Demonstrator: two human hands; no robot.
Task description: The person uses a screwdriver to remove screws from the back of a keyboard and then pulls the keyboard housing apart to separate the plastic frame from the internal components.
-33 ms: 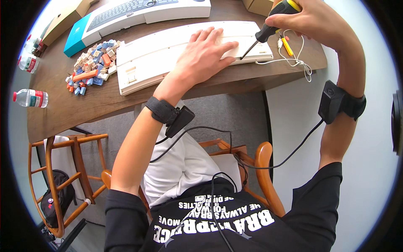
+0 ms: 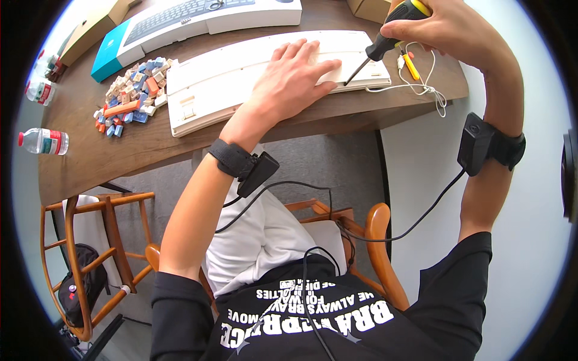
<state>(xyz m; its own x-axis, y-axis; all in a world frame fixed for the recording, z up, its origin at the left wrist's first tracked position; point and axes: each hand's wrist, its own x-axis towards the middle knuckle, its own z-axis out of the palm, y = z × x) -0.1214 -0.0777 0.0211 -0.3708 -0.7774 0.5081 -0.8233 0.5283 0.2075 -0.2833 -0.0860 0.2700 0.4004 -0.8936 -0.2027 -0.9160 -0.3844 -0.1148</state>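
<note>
A white keyboard point(image 2: 211, 75) lies underside up along the table's near edge. My left hand point(image 2: 289, 84) rests flat on its back with the fingers spread, holding nothing. At the right, my right hand point(image 2: 448, 30) grips the black and yellow handle of a screwdriver point(image 2: 379, 48). The screwdriver slants down to the left, its tip at the keyboard's near edge, just right of my left thumb. Whether the tip sits in a screw is too small to tell. Loose blue, cream and orange keycaps point(image 2: 133, 93) are heaped beside the keyboard's left end.
A white cable point(image 2: 430, 90) and a small orange-yellow tool point(image 2: 411, 66) lie at the table's right end. Behind the keyboard stands a keyboard box point(image 2: 205, 24). A plastic bottle point(image 2: 48, 141) lies at the left. A wooden chair point(image 2: 111, 234) stands at the lower left.
</note>
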